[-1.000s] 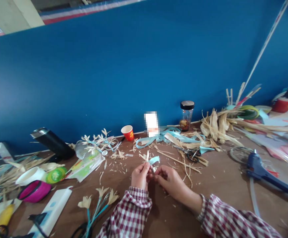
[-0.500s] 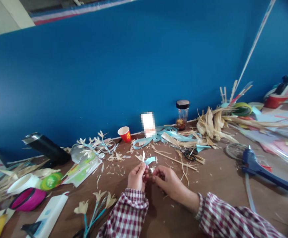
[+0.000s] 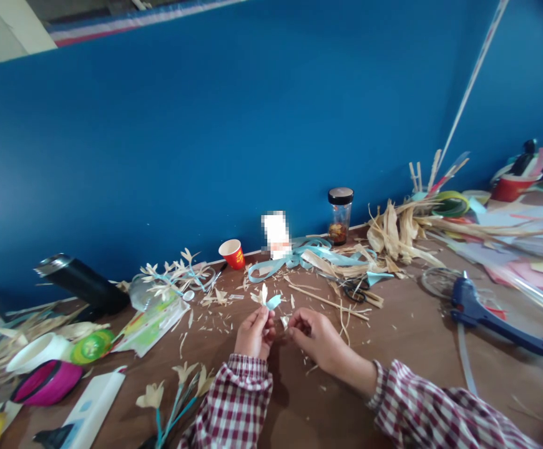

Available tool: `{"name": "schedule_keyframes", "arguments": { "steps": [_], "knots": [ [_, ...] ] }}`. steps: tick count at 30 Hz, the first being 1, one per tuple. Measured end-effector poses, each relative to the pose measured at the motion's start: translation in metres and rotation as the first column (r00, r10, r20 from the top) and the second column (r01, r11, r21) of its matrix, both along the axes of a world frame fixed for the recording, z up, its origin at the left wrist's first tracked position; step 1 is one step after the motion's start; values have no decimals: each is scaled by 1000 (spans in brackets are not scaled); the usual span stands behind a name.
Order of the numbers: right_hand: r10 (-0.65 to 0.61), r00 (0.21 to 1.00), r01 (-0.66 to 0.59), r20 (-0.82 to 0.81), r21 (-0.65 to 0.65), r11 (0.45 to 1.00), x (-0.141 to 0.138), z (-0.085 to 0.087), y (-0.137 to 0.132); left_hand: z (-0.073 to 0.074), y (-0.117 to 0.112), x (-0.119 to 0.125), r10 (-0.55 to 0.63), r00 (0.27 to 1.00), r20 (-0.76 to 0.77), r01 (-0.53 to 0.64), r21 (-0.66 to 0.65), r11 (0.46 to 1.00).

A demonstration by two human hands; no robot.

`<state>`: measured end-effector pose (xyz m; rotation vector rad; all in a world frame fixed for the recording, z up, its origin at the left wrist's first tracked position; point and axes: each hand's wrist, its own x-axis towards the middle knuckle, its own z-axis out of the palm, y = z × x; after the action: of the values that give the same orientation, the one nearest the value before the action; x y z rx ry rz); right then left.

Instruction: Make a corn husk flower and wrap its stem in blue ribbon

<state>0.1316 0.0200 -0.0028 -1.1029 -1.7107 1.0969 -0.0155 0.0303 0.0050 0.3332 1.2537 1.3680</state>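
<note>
My left hand point(image 3: 253, 333) pinches a small straw flower point(image 3: 264, 294) with a light blue ribbon strip point(image 3: 273, 302) sticking out beside it. My right hand point(image 3: 311, 333) is close beside it, fingers pinched on a small pale piece point(image 3: 284, 322) near the flower's stem. Both hands hover just above the brown table point(image 3: 402, 349), wrists in red-and-white checked sleeves. Finished straw flowers on blue stems point(image 3: 178, 386) lie near my left elbow.
Black scissors point(image 3: 353, 290), blue ribbon loops point(image 3: 299, 255) and dried husks point(image 3: 397, 234) lie beyond the hands. A blue glue gun point(image 3: 482, 312) is at right. A red paper cup point(image 3: 231, 252), a glass jar point(image 3: 339, 215), a black flask point(image 3: 82, 284) and a pink bowl point(image 3: 47, 383) stand around.
The view shifted slightly, so everything sits a little further left. The blue ribbon end by the flower looks shorter and closer to my left fingers; both hands stay pinched together.
</note>
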Motion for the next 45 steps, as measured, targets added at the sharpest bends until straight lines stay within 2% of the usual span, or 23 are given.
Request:
{"name": "schedule_keyframes", "arguments": {
  "steps": [3, 6, 8, 9, 11, 13, 15, 18, 26, 30, 35, 41, 45],
  "knots": [
    [-69, 983, 50, 169, 117, 992, 17, 3, 8, -1, 1, -2, 6, 1000, 12, -6, 8, 1000],
    [-177, 916, 85, 359, 259, 962, 35, 10, 13, 0, -2, 1, -19, 999, 32, 18, 24, 1000],
    [-267, 884, 151, 384, 305, 940, 40, 16, 13, 0, -4, 4, -56, 997, 54, 54, 39, 998],
    [-283, 896, 191, 342, 279, 941, 39, 18, 13, 0, -6, 6, -84, 994, 66, 80, 51, 995],
    [-226, 955, 204, 194, 129, 971, 33, 20, 13, -1, -8, 9, -153, 985, 85, 147, 80, 986],
    [-100, 994, 102, 34, -36, 994, 25, 18, 13, -4, -11, 12, -232, 969, 82, 221, 120, 968],
    [-26, 998, 19, -52, -122, 992, 17, 14, 13, -7, -13, 14, -296, 954, 44, 287, 147, 946],
    [-39, 991, 18, -131, -163, 986, 12, 8, 13, -10, -15, 17, -327, 944, -39, 329, 138, 934],
    [-126, 970, 89, -207, -182, 979, 11, 0, 13, -12, -13, 19, -280, 953, -117, 293, 113, 949],
    [-144, 967, 112, -210, -157, 981, 11, 2, 13, -12, -14, 19, -256, 952, -171, 274, 92, 957],
    [-136, 966, 103, -218, -155, 983, 12, 9, 12, -10, -13, 17, -290, 932, -218, 315, 89, 945],
    [-121, 964, 73, -238, -199, 977, 11, 9, 11, -17, -12, 13, -309, 904, -295, 355, 117, 928],
    [-125, 958, 61, -258, -241, 969, 11, 7, 11, -18, -13, 15, -286, 923, -259, 324, 116, 939]
  ]
}}
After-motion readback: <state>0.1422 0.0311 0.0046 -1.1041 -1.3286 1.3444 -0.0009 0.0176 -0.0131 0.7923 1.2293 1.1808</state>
